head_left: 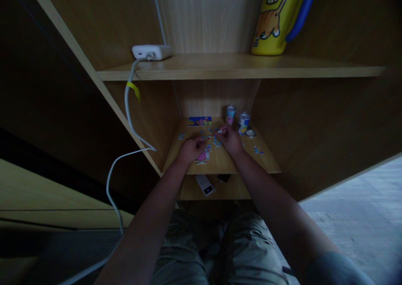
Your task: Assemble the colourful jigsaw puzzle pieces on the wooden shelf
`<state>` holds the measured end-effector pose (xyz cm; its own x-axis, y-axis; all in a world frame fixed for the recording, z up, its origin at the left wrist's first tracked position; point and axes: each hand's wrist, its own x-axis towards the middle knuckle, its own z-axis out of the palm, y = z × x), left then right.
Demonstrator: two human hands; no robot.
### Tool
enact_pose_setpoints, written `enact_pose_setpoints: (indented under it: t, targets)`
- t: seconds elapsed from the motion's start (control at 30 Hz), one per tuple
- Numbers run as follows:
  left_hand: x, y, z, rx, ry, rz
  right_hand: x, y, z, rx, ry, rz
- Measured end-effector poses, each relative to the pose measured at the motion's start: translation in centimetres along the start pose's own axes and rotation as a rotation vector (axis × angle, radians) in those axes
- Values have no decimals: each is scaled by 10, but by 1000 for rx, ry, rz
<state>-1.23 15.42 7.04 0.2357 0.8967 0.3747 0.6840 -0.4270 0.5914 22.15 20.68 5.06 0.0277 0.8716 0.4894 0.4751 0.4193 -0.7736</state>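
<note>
On the lower shelf (pixel 176 161), small colourful jigsaw pieces (pixel 217 142) lie scattered between my hands. My right hand (pixel 231 139) is closed in a pinch, with a small jigsaw piece (pixel 220 131) at the fingertips. To the left, my left hand (pixel 190 149) rests low over the shelf with its fingers curled together; whatever they hold, if anything, is hidden. Just beside it lies a partly joined puzzle section (pixel 203 156) with a pink figure, part of it covered by the hand. A printed picture card (pixel 199 121) lies flat at the back.
Two small printed cans (pixel 230 115) stand at the back right, a round metal lid (pixel 250 133) beside them. More pieces (pixel 258 150) lie far right. Above, a shelf board (pixel 213 73) carries a white charger (pixel 153 52) with a hanging cable (pixel 126 98) and a yellow mug (pixel 273 25). A power bank (pixel 204 185) lies below.
</note>
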Motion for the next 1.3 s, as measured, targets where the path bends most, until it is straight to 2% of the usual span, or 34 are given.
enact_pose_setpoints:
  t: [0.2,0.6,1.3]
  targets:
    - [0,0,1,-4,-9,-40,1,4,2,-31,-29,-24]
    - [1,-2,3,-1,-11,-25,2,8,3,-86,-44,-46]
    - [1,2,0,-4,-22,-35,1,4,2,-4,-99,-18]
